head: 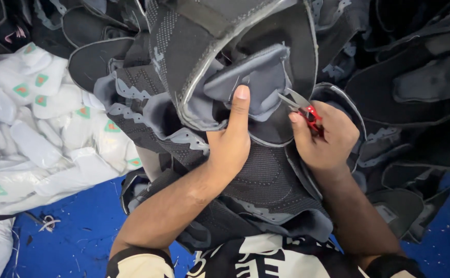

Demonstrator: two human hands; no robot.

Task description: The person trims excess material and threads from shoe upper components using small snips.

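Note:
My left hand (231,139) grips a black and grey knitted shoe upper (245,67), thumb pressed against its grey padded lining. My right hand (323,138) holds small red-handled thread snips (301,106), blades pointing at the edge of the grey lining, close to the thumb of the left hand. The upper rests on several similar uppers lying in my lap.
A heap of black and grey shoe uppers (415,82) fills the top and right. A pile of white shoe parts with green and orange marks (39,118) lies at left. Blue floor (75,231) with thread scraps shows below.

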